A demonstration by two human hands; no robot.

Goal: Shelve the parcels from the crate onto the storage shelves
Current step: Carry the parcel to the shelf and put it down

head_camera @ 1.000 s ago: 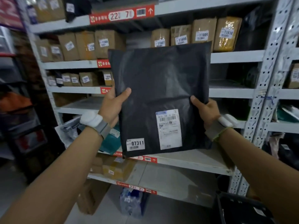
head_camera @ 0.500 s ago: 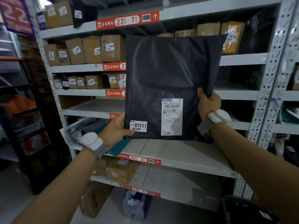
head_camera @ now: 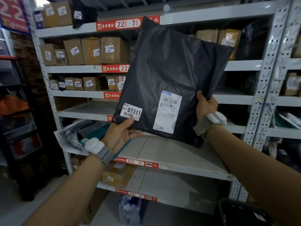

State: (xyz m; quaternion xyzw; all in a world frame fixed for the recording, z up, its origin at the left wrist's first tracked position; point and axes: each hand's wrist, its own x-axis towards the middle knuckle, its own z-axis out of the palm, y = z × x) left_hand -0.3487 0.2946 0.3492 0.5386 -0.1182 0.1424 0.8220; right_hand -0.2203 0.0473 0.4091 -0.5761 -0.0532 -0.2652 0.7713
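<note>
A large black plastic mailer parcel (head_camera: 171, 70) with a white shipping label and a tag reading 07311 is held up in front of the grey storage shelves (head_camera: 179, 160), tilted with its top leaning right. My left hand (head_camera: 121, 136) grips its lower left corner from below, thumb beside the 07311 tag. My right hand (head_camera: 206, 106) grips its right edge, fingers curled round the plastic. The parcel's bottom edge hangs just above the shelf marked 22-3. A dark crate (head_camera: 244, 212) shows partly at the lower right on the floor.
Upper shelves hold several brown cardboard boxes (head_camera: 91, 51) with numbered tags. Grey and teal mailers (head_camera: 78, 136) lie at the left end of the 22-3 shelf. A taped box (head_camera: 117, 175) sits one level lower. A perforated steel upright (head_camera: 267, 79) stands at the right.
The parcel has moved up and to the right and tilted clockwise. My left hand slid from its left edge down to the lower left corner; my right hand still grips the right edge.
</note>
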